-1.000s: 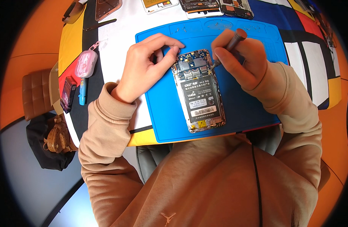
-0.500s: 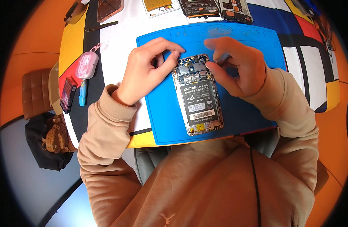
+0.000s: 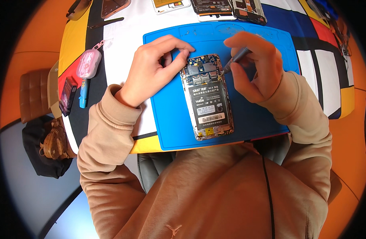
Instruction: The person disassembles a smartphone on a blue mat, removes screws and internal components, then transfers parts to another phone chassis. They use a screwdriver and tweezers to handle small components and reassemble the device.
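Observation:
An opened smartphone [image 3: 212, 99] lies on a blue work mat [image 3: 171, 123], its green-blue circuit board uncovered at the top and a black battery below. My left hand [image 3: 157, 67] is closed at the phone's upper left corner, thumb and index finger against its edge. A slim dark screwdriver [image 3: 239, 55] is gripped in my right hand [image 3: 260, 67] between thumb and fingers. It slants down to the left, its tip at the upper right edge of the circuit board. Whether the tip touches a screw is too small to tell.
Beyond the mat lie several phones and phone parts [image 3: 212, 7]. Black tweezers [image 3: 107, 22], a pink earphone case [image 3: 88, 63], a blue pen-like item [image 3: 83, 93] and a dark box [image 3: 67, 97] are at the left. A patterned cloth [image 3: 127, 32] covers the table.
My right hand has tilted the screwdriver, so more of its shaft shows and its tip is at the board's right edge. My left hand stays at the phone's corner.

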Demonstrator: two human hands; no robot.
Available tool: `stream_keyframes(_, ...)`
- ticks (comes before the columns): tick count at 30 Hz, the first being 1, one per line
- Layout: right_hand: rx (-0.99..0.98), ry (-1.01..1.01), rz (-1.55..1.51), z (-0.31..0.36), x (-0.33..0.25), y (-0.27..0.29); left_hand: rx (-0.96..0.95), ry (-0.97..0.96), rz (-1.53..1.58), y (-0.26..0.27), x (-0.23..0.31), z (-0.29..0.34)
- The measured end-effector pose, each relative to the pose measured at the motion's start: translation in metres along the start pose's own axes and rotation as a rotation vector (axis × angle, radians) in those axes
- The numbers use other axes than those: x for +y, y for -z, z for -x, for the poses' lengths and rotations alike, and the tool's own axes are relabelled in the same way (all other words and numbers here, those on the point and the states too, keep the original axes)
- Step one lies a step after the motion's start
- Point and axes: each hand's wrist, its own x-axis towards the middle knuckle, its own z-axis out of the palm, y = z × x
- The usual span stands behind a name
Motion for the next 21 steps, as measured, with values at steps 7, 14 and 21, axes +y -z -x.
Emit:
stream_keyframes(7,-0.124,0.009,0.035,0.0,0.0,0.005,0.01,-0.018,-0.002,0.0,-0.001,0.0)
stream_keyframes(14,-0.122,0.063,0.047,0.001,0.002,0.004,0.007,-0.027,-0.006,0.0,-0.001,0.0)
stream_keyframes(21,-0.022,-0.035,-0.005,0.001,0.002,-0.003,0.005,-0.025,-0.009,0.0,-0.001,0.0)
